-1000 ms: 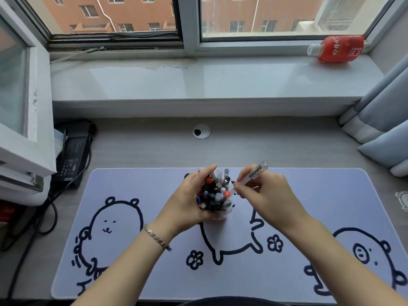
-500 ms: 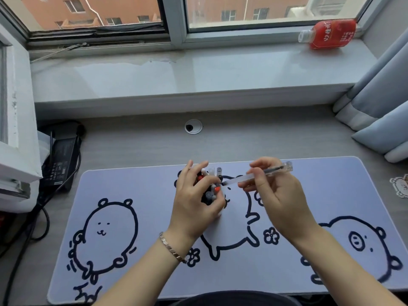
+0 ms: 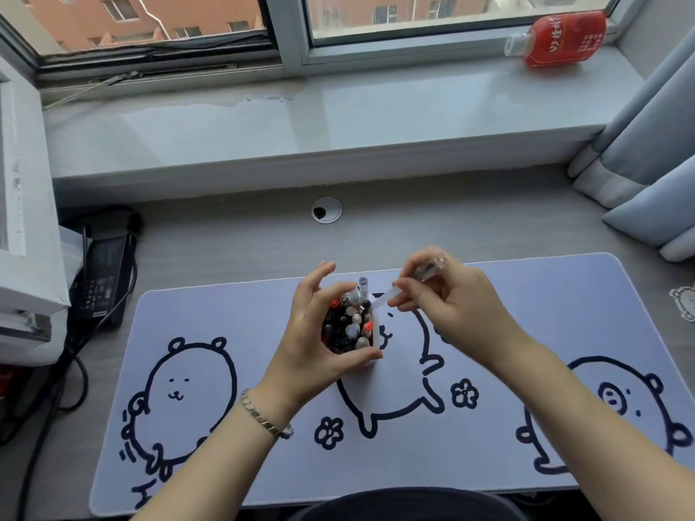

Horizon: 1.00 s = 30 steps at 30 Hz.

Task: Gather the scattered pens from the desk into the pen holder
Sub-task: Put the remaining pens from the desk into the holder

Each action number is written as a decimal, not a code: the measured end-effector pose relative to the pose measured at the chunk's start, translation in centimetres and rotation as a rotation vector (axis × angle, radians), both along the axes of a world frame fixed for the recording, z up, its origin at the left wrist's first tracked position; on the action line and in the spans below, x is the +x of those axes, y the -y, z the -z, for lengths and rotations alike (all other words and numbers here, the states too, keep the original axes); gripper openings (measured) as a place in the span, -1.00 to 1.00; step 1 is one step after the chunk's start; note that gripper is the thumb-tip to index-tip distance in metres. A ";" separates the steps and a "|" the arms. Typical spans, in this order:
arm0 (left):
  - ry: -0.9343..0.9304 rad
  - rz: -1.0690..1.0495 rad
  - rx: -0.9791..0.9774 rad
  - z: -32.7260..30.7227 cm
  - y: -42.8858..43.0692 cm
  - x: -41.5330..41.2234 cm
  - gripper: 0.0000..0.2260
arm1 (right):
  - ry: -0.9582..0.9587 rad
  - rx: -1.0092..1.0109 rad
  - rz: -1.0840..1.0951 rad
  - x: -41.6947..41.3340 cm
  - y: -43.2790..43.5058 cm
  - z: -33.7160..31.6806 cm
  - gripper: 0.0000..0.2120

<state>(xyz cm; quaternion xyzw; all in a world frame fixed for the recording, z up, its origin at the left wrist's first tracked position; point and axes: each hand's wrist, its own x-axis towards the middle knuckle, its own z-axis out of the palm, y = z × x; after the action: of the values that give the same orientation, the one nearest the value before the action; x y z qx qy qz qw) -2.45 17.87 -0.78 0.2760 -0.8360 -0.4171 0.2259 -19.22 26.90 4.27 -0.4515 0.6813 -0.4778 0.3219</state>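
Clear-barrelled pen [image 3: 408, 285] pinched in the right hand [image 3: 457, 306], its tip angled at the crowded pen holder [image 3: 370, 361], which the left hand [image 3: 312, 340] cups with curled fingers [image 3: 363, 357] mid-mat [image 3: 526, 295]. Insertion appears underway; finding a gap comes next. Open surface [image 3: 244, 246] lies all around.

White characters printed on the red label of a bottle [image 3: 556, 37] lying on its side, far right on the windowsill [image 3: 338, 118]; too blurred to read. Pale small print on a black power brick [image 3: 101, 280] at left, also unreadable.
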 end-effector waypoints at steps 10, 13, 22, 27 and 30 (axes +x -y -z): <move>0.114 -0.013 0.025 0.2 -0.1 0.1 -0.27 | -0.252 0.180 -0.144 0.4 4.4 0.1 -0.92; 0.111 -0.012 0.043 0.0 -0.1 0.2 -0.23 | -0.359 0.193 -0.109 0.3 4.5 0.4 -0.90; 0.189 -0.049 0.366 0.7 0.3 1.3 -0.02 | -0.223 -0.327 0.160 1.7 3.3 2.1 -0.84; 0.189 -0.059 0.375 0.6 0.4 1.0 -0.09 | -0.387 -0.286 0.137 2.6 1.5 6.9 -0.70; 0.184 -0.071 0.376 0.5 0.3 0.8 -0.10 | -0.272 -0.195 0.143 3.3 0.3 8.5 -0.58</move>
<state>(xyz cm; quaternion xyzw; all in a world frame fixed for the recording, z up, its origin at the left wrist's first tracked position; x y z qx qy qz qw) -1.60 17.55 -1.26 0.3794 -0.7503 -0.5306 0.1075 -15.89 26.55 -4.19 -0.4915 0.6992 -0.4980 0.1467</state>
